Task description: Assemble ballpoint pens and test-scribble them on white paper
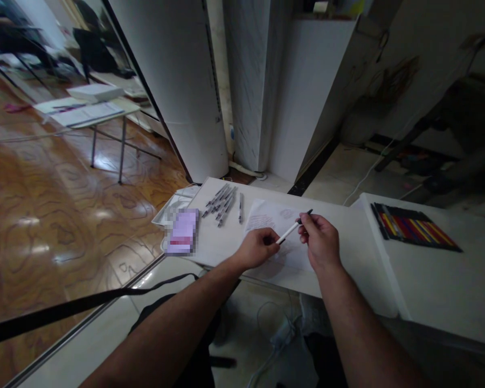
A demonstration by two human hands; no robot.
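Observation:
A white pen with black ends (289, 232) is held between both hands above a sheet of paper (261, 211) with reddish writing. My left hand (259, 248) pinches its lower end. The fingers of my right hand (320, 240) are closed on its upper black end. Left of the paper, a single pen (241, 208) lies apart on the white table (210, 245). Beside it is a loose pile of several grey and black pens (221, 203). Both wrists are over the table's near edge.
A blurred purple item (182, 231) is at the table's left edge. On a second white table (424, 275) at the right lies a row of coloured pens (418, 229). A folding table (131, 106) stands at the far left. White cables (281, 337) lie below the near edge.

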